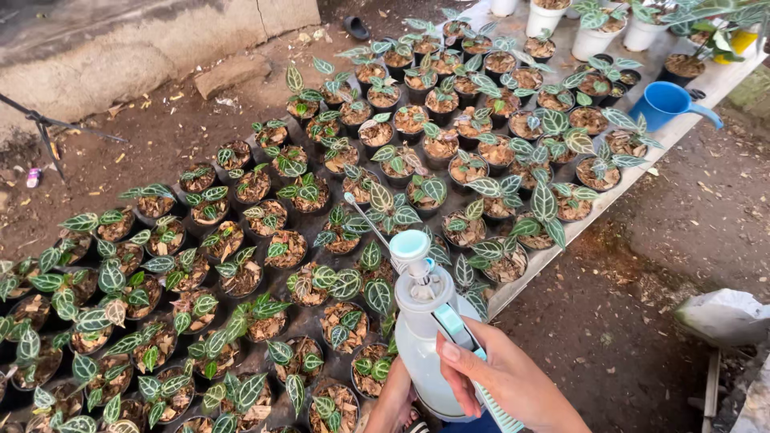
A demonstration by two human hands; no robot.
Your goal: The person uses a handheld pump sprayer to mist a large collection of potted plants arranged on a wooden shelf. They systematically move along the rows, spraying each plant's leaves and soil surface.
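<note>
The right hand (513, 381) is wrapping its fingers (469, 361) around the teal trigger handle of a white pump sprayer (425, 321), aiming its wand (367, 216) over the potted seedlings (385, 208). The left hand (393, 401) is steadying the bottle from below, at the near edge of the low worktop (561, 244); whether its fingers are spread I cannot tell.

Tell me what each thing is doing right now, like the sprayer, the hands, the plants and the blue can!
Spray bottle: upright, held over the pots, thin nozzle pointing away.
Right hand: gripping the bottle's handle and trigger.
Left hand: holding the bottle low down.
Potted plants: upright, packed in rows on the low platform.
Blue watering can: upright at the platform's edge.
White pots: upright, planted.
</note>
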